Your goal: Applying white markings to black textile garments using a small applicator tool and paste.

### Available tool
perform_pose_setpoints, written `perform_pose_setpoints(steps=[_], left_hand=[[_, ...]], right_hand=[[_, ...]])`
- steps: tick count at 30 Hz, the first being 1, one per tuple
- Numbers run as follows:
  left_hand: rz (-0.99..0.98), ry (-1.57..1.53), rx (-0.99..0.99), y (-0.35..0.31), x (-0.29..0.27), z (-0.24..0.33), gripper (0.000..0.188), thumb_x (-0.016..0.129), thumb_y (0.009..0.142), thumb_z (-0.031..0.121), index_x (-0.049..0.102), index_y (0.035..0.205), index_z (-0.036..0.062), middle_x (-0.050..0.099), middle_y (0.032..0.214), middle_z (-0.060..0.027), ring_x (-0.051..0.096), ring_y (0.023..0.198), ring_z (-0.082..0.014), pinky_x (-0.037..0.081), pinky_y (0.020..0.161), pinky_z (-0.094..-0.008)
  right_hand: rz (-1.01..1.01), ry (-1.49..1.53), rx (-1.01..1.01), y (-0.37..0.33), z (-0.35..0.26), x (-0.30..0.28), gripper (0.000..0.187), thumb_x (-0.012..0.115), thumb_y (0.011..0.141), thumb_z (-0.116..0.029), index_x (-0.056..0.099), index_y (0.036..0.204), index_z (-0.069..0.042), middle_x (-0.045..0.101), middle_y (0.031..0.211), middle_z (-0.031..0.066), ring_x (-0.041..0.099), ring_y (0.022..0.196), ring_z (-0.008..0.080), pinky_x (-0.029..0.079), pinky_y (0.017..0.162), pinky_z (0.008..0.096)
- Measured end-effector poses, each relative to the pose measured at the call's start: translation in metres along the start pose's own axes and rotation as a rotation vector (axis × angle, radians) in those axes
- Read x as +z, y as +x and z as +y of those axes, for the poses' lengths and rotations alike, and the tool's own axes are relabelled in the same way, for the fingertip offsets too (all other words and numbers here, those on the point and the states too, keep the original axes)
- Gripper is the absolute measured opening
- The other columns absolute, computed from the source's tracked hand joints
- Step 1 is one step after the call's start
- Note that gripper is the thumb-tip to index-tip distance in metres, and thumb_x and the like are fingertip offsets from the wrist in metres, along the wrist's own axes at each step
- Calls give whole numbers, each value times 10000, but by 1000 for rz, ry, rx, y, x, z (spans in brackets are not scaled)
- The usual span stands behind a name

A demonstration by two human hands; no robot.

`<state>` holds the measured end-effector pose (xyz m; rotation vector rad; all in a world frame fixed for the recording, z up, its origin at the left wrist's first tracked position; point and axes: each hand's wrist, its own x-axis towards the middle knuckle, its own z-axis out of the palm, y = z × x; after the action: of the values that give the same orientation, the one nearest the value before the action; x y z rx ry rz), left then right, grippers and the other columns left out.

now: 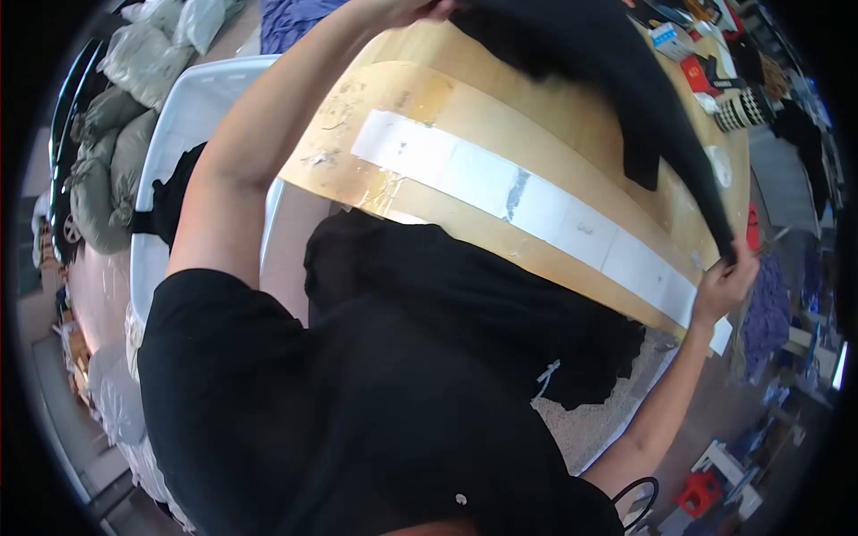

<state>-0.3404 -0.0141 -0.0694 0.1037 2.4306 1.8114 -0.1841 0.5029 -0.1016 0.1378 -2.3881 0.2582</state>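
A black garment (585, 40) is stretched in the air over the far right part of the wooden table (416, 89). My left hand (416, 9), cut off by the upper edge, grips one end of it. At the table's right edge my right hand (726, 284) pinches the other end between thumb and fingers. Part of the cloth is smeared by motion, so its exact kind cannot be made out. Beneath it, a white paper strip (474, 172) runs along the table's near side. More black cloth (429, 259) lies below the near table edge, in front of my body.
Left of the table stands a white plastic bin (161, 170) with black cloth (179, 192) in it. Stuffed sacks (107, 179) are piled beyond. Small boxes (670, 40) and a patterned cup-shaped container (744, 109) crowd the far right edge. Purple cloth (764, 304) hangs at right.
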Motion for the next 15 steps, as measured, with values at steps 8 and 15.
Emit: perform_pose_setpoints(steps=[8,15], left_hand=[[-207,-359,-504,-120,-23,-97,112,612,853,-8,520,884,47,553,752,-41,621,620,-120,540,606,-207],[-194,-267,-472,-132,-21,-99,107,631,840,-1,592,934,33,611,781,-39,610,627,-89,529,636,-195]], right_hand=[[-353,128,-269,-78,-38,46,596,436,623,168,596,1150,-60,611,919,117,549,909,283,416,852,381],[-399,139,-279,-97,-37,43,537,468,628,155,601,1123,-7,640,949,102,541,919,305,392,911,417]])
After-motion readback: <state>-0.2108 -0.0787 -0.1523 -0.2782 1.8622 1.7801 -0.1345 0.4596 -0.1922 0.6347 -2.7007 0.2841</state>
